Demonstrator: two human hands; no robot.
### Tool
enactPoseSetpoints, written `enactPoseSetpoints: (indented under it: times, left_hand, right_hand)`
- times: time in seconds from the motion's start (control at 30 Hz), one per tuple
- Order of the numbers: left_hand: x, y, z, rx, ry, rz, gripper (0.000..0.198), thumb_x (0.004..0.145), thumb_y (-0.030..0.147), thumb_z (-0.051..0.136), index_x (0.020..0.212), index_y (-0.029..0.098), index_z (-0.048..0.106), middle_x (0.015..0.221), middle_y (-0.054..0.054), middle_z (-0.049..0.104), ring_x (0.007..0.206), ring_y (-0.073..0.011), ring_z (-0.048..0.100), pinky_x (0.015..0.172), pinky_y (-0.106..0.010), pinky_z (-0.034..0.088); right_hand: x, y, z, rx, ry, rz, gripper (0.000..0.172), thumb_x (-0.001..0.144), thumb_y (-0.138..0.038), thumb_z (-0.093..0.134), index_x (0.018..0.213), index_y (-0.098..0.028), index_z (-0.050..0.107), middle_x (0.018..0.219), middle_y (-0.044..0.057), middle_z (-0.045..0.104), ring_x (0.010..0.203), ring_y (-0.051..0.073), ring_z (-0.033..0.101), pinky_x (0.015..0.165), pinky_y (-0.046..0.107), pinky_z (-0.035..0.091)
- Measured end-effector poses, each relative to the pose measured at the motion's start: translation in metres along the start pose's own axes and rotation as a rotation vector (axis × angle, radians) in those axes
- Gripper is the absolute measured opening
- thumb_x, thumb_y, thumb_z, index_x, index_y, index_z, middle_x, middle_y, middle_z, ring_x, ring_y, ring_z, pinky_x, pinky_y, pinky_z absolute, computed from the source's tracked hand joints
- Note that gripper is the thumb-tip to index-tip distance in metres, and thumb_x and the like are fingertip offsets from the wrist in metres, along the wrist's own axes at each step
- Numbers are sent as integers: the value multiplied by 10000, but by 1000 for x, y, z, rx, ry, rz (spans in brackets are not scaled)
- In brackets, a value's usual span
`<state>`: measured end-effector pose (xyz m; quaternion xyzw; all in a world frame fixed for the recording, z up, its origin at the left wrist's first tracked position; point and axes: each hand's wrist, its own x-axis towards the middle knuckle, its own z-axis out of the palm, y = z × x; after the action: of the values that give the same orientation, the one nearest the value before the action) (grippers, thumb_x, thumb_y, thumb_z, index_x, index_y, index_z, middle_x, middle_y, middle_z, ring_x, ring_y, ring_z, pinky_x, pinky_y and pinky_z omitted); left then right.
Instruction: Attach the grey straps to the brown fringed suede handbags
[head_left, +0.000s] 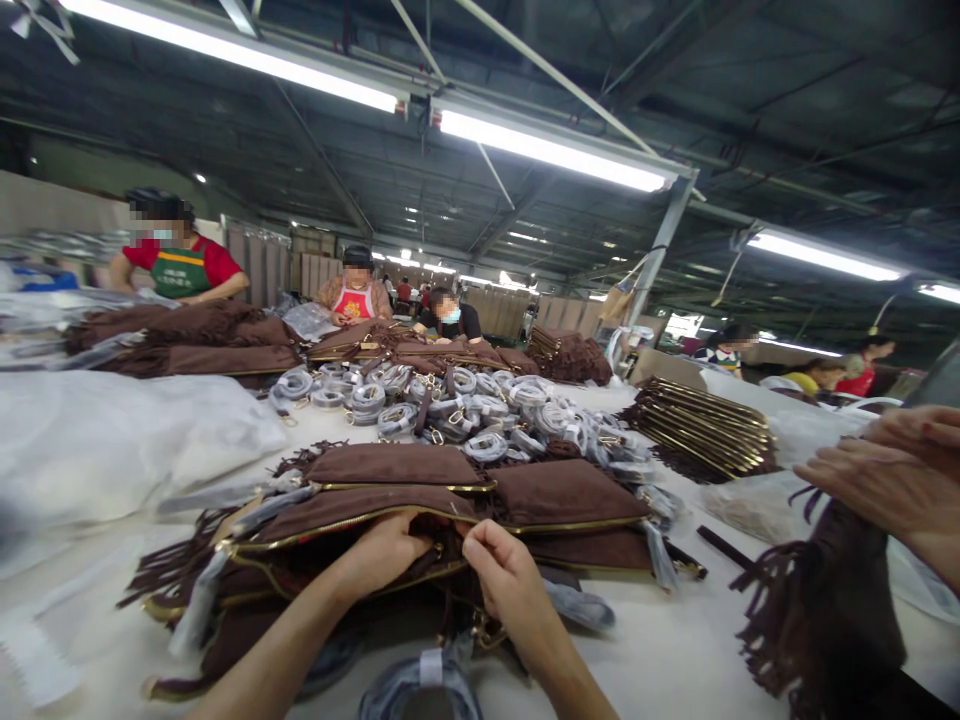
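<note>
A brown fringed bag (360,515) with a gold zipper lies unzipped in front of me. My left hand (386,550) reaches into its mouth, and the fingertips are hidden inside. Close by on the right, my right hand (501,565) is closed, with thumb and forefinger pinching the bag's edge by the zipper end. More brown zippered bags (574,492) lie flat behind and under it. Just below my hands, a coiled strap in clear plastic (420,685) with a white band rests on the table.
Wrapped strap coils (487,405) form a heap beyond the bags. White plastic sheeting (135,430) covers the left side. At right, a co-worker's hands (892,485) hold a fringed brown piece (832,590). Gold-edged bags (705,425) are stacked behind. Several people work across the table.
</note>
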<state>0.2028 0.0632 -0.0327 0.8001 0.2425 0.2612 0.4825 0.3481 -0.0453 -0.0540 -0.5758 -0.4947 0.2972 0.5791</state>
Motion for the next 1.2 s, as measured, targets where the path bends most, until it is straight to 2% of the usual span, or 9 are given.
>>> enactPoseSetpoints:
  times: [0.17,0.3,0.5,0.73,0.9,1.0,1.2]
  left_hand:
    - [2,-2,2,-130,14,-35,474,601,142,538,1043,178,708,1071,-23,727,1014,-263,612,955,-334,432]
    - [4,-5,4,-165,7,-5,502,577,121,531,1041,182,713,1024,-15,740,986,-254,620,931,-325,444]
    - [4,-2,5,-177,-2,-8,481,573,119,514,997,187,731,1008,-8,745,965,-243,629,917,-313,451]
    - [5,-9,6,-233,-8,5,497,553,102,501,992,168,726,977,-23,747,938,-238,632,919,-325,448]
    - [1,-3,2,-203,-30,61,430,606,122,488,948,175,743,960,-18,753,933,-226,633,957,-345,435]
    - [0,-1,-2,-160,-13,66,364,637,134,482,862,182,764,923,-17,760,950,-224,638,985,-343,420]
    - [-2,6,-3,-20,5,157,310,708,138,465,774,191,763,844,-10,756,862,-218,649,910,-316,457]
  right_hand:
    - [-6,-6,5,-403,-4,-70,199,793,-262,464,603,-206,437,568,-53,389,562,120,374,536,245,263]
    - [-8,-11,10,-561,10,-107,167,750,-221,446,585,-205,464,575,-30,442,590,142,421,564,258,267]
    - [-7,-12,16,-624,92,-76,161,727,-200,424,567,-213,440,566,-19,473,582,152,446,561,261,268]
    - [-5,-6,22,-590,167,-103,171,727,-184,438,561,-215,461,566,-18,521,579,158,479,565,259,293]
    - [-3,-2,26,-615,201,-120,190,739,-174,467,557,-220,500,577,-1,560,600,180,518,581,276,309]
    - [-1,5,28,-614,226,-157,191,745,-159,476,576,-222,539,605,14,610,620,192,551,606,286,331]
    - [12,32,30,-526,271,-263,178,749,-181,548,584,-230,595,595,15,635,614,198,585,605,281,368]
